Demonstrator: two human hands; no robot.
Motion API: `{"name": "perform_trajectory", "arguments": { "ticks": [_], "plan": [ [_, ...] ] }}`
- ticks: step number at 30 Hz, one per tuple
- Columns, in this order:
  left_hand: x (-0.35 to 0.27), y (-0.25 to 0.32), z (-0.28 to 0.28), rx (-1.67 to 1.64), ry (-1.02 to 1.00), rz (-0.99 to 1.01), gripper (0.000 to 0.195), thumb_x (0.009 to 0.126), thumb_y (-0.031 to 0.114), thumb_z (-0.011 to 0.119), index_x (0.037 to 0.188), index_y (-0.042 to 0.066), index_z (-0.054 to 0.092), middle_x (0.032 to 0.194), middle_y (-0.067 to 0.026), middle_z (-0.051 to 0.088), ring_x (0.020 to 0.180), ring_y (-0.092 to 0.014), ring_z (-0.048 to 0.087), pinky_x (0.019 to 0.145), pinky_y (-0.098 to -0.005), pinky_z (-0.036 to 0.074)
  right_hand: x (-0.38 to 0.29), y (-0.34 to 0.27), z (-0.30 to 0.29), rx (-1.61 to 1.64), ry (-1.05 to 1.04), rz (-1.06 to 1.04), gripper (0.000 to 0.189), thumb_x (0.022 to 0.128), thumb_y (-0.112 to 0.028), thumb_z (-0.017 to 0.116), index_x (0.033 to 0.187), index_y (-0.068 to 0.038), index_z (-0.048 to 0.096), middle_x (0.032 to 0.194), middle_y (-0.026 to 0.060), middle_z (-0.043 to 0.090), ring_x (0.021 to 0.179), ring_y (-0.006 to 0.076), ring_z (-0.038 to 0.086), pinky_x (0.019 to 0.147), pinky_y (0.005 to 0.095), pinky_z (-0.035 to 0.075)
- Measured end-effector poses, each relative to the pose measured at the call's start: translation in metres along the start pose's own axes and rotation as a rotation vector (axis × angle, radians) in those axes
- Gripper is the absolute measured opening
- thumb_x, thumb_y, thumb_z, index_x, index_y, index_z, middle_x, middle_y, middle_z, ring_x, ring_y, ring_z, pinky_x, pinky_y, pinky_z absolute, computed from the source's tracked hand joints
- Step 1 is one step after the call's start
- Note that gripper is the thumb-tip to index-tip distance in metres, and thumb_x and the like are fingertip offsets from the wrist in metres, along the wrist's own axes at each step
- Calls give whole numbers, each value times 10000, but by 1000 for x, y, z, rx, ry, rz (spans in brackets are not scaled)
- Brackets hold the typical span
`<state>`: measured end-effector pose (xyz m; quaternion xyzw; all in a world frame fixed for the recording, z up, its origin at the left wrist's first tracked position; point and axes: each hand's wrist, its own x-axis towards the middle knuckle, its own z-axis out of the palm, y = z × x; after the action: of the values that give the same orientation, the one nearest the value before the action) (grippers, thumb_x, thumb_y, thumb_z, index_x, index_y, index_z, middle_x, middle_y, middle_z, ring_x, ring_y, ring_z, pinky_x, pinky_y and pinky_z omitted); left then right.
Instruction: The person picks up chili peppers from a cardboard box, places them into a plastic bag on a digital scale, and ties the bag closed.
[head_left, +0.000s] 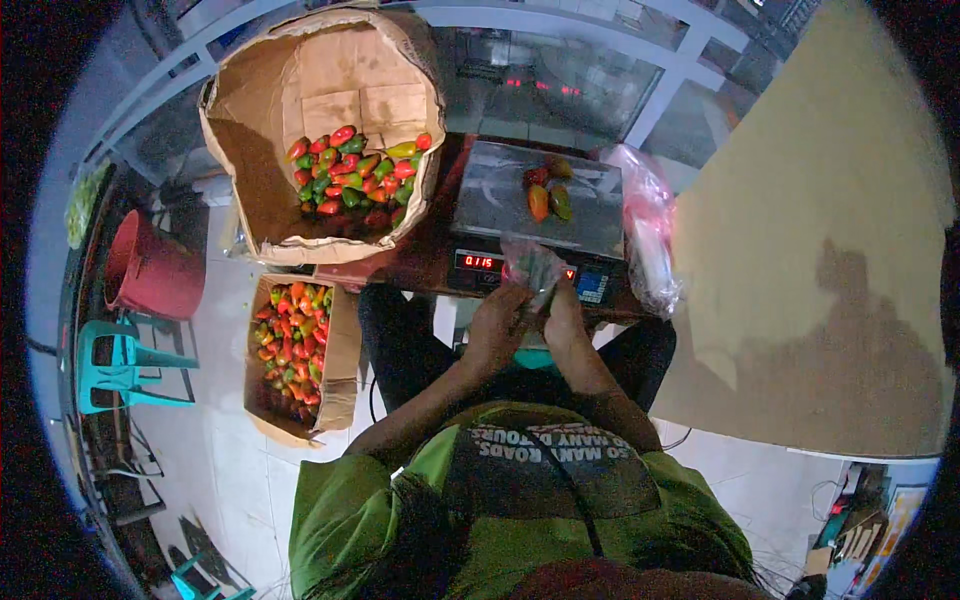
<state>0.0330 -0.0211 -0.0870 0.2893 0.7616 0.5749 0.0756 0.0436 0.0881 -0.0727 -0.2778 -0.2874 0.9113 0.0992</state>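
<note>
In front of my lap, my left hand (493, 326) and my right hand (564, 315) both grip a thin clear plastic bag (531, 262). My fingers are partly hidden, and I cannot tell whether anything lies inside it. The bag covers part of the lit red display of a digital scale (480, 261). On the scale's metal platform (487, 184) lie several small peppers (538, 202), orange, red and green. To the right of the platform lies a bundle of clear and pink plastic bags (649, 217).
A large open cardboard box (255, 150) of red and green peppers (351, 180) stands left of the scale. Below it, another cardboard box (341, 375) holds more peppers. A red bucket (161, 266) and a turquoise plastic stool (112, 367) are farther left. A tan panel (810, 225) rises at right.
</note>
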Motion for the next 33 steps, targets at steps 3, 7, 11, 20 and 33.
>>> {"name": "perform_trajectory", "arguments": {
  "ticks": [3,7,11,20,33],
  "plan": [
    [-1,-1,6,-39,-43,-157,262,726,99,533,962,-9,500,948,-196,514,901,-347,487,774,-375,395,19,15,-27,-85,-158,-174,377,830,-412,395,1031,-98,453,915,54,537,776,158,530,655,270,452],
    [-4,8,6,-192,6,-25,311,815,179,467,1059,-12,456,991,-134,519,919,-268,494,801,-329,380,41,26,-57,-355,-102,-186,305,832,-267,439,1031,-39,475,919,37,527,794,139,519,664,248,430],
    [-3,20,-14,-587,162,-284,326,825,189,466,1092,4,438,1005,-77,510,922,-185,486,806,-314,381,27,13,-41,-840,-348,-388,264,811,-169,474,1028,-20,476,933,51,537,776,136,525,666,251,425],
    [6,37,-65,-755,204,-412,209,840,261,458,856,64,528,732,9,509,681,-76,465,629,-218,376,70,-69,29,-1431,-91,-887,371,714,-171,575,1050,-42,485,896,153,531,843,244,520,703,342,417],
    [0,63,-67,-401,292,-303,308,833,272,468,1027,37,515,815,4,523,738,-79,465,689,-220,367,147,-29,25,-2053,56,-1201,463,659,-223,607,1054,-58,432,1142,212,341,1036,367,370,717,448,411]
  ]
}}
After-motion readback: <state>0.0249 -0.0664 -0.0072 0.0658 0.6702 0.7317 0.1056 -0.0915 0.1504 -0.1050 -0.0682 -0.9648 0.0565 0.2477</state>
